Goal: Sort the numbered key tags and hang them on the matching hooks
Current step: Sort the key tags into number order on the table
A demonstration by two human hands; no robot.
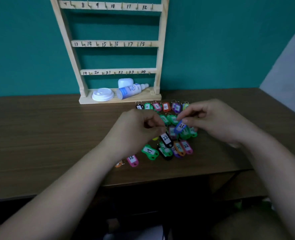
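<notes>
A wooden rack (162, 32) with numbered hooks stands against the teal wall; its rails read 7 to 12, 13 to 18 and 19 to 24, and no tag hangs on them. Several coloured key tags lie on the brown table (39, 135). A row numbered 1 to 4 onward (160, 106) lies in front of the rack. My left hand (136, 129) pinches the ring of a black tag marked 22 (165, 138). My right hand (212, 120) pinches a blue tag marked 23 (180, 126) above the pile. A green tag 19 (149, 151) and a pink tag 18 (132, 159) lie nearer me.
On the rack's base lie a white cup lid (102, 96), a white spray bottle (132, 90) on its side and a small white case (125, 82). An orange tag (118, 164) pokes out beside my left forearm. The table's front edge runs just below the pile.
</notes>
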